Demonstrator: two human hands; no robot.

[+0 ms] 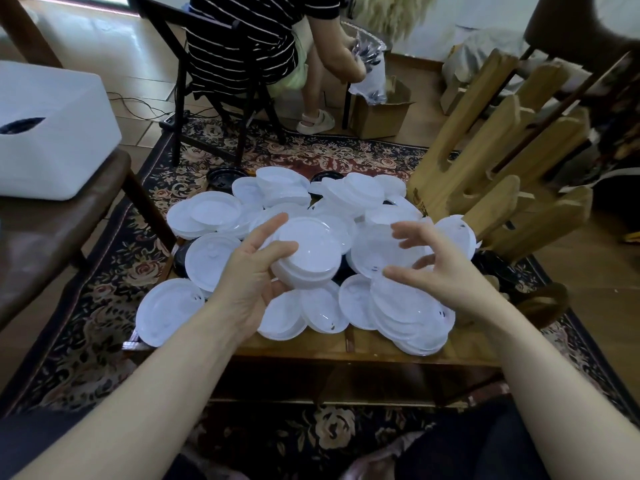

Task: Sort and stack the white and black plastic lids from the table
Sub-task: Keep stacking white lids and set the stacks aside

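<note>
White lids (221, 261) smother the low wooden desk (363, 344), spilling to its near edge; black lids (227, 176) peek at the far rim. Left hand (254, 271) grips a small white stack (306, 252). Right hand (440, 265) hovers beside it, fingers spread, holding nothing.

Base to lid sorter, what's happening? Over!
Left hand grips white lid stack. Right hand open, empty. White lids heaped on table, burying black lids.
</note>
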